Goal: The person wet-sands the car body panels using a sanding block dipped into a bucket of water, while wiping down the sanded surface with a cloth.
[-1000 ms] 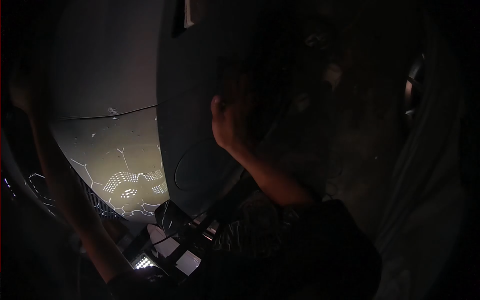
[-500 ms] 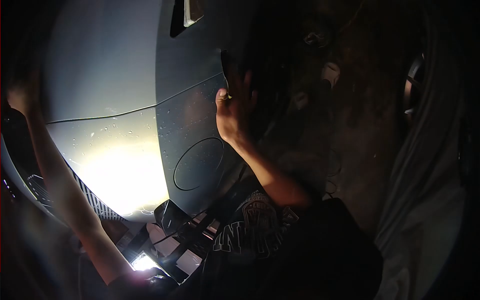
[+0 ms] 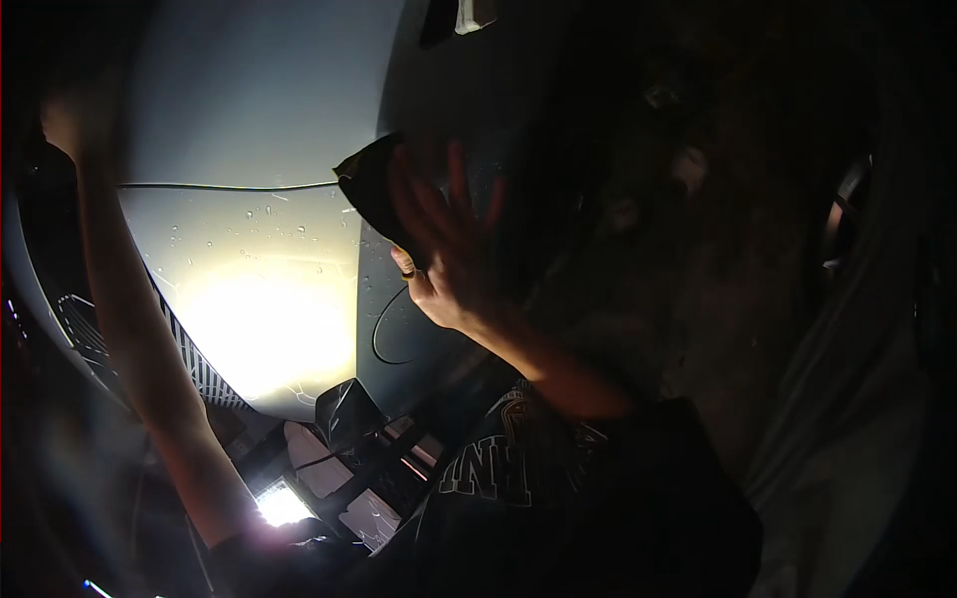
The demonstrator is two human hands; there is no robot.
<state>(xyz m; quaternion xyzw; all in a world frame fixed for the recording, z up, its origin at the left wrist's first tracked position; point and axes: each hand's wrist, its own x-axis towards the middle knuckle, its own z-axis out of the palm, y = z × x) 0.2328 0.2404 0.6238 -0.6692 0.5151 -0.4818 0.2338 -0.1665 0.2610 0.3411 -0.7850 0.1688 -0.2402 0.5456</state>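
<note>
My right hand (image 3: 454, 269) holds a dark, flat cloth (image 3: 371, 189) with a yellowish edge. Its thumb is in front and its fingers are spread behind, in shadow. The cloth's left corner is over the seam of a smooth grey, car-like body panel (image 3: 259, 100); whether it touches the panel I cannot tell. Beads of water dot the panel below the seam. At the far upper left my left hand (image 3: 72, 125) rests by the panel's dark outer edge; shadow and blur hide its fingers.
A bright lamp (image 3: 284, 503) shines at lower left, and strong glare covers the lower panel. Near it stands a dark angular part (image 3: 349, 414). Striped trim (image 3: 209, 374) runs along the panel's left border. A curved line marks the panel beside my right wrist. Dim ground lies at right.
My right hand has moved left and down in view, and the cloth now shows its broad face instead of a thin edge. The view has shifted, moving the panel rightward. My left hand remains at the edge.
</note>
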